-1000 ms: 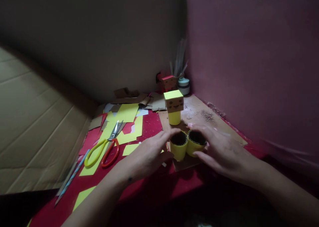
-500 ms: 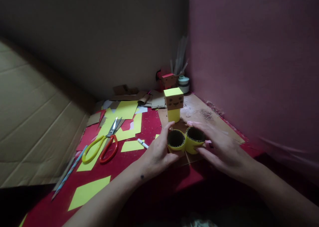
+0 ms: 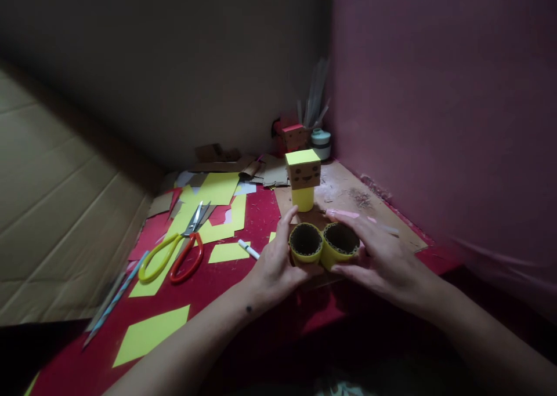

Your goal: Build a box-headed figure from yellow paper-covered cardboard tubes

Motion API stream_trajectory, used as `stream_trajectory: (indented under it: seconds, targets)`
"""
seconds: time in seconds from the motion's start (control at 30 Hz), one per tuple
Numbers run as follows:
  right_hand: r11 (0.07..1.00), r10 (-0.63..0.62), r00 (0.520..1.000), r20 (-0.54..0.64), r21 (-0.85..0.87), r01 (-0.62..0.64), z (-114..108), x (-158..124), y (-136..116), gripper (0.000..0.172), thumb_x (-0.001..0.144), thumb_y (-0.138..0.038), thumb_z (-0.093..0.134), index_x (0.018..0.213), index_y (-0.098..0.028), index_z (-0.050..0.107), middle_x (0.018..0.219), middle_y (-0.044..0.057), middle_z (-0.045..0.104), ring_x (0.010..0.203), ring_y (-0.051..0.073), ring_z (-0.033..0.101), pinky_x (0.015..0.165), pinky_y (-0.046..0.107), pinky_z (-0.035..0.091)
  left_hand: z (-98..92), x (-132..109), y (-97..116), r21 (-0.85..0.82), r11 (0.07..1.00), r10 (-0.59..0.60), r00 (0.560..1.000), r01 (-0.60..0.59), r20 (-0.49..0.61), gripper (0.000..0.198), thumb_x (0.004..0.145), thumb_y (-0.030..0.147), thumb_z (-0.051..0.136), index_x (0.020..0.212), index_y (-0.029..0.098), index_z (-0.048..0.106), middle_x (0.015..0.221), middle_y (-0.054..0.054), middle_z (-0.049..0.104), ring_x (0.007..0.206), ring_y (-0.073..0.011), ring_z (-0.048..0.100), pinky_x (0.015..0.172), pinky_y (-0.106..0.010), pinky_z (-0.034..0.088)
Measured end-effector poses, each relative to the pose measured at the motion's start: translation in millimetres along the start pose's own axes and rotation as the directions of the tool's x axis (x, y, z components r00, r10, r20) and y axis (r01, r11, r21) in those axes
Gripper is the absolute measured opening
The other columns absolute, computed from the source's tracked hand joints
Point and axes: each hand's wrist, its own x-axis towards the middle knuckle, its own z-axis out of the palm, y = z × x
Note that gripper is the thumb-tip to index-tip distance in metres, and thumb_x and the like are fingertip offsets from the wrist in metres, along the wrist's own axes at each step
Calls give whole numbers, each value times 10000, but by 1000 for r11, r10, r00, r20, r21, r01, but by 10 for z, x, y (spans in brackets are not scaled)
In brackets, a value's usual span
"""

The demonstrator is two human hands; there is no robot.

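Two short cardboard tubes covered in yellow paper stand side by side, touching, their dark openings facing up. My left hand is closed around the left yellow tube, thumb in front and fingers behind. Around the right yellow tube my right hand is closed, thumb low at the front and fingers along the far side. Just beyond them stands a cardboard figure with a yellow top, a drawn face and a yellow tube body. A pink pen-like thing lies behind my right fingers, partly hidden.
Scissors with yellow and red handles lie open on yellow paper scraps at left. A white marker and a striped pencil lie nearby. At the back are a red-topped box figure and a lidded jar. Walls rise behind and right.
Both tubes have tilted slightly toward me, showing more of their openings, and shifted a little to the left. My hands stay around them. The view has shifted slightly.
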Motion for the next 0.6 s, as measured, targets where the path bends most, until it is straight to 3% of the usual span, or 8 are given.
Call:
stream_trajectory:
  seconds: [0.13,0.3,0.6]
  targets:
    - [998,40,998,47,37,-42,-31,-12,3,776,792,-320,733,1453,-238,333,1378,108,533,1271,289,505,1065,483,446,-56,6,54,-63,997,-39,997,43,61,1090,664,272,810,1485,157,102,1148,-111,630,1062,-317,617,946,-499,494]
    - [991,72,996,53,107,-77,5,-52,21,727,818,-195,653,1463,-249,322,1420,106,498,1311,292,474,1095,498,411,-77,11,48,-68,993,-89,992,95,86,994,716,220,743,1491,169,123,1194,-123,610,1111,-328,590,965,-528,481]
    - [981,100,992,80,159,-112,44,-61,51,707,818,-163,625,1458,-260,341,1427,81,490,1322,271,462,1112,456,402,-35,25,-46,-72,997,-10,994,18,107,946,721,194,723,1482,118,166,1382,-180,491,1267,-346,483,1075,-514,392]
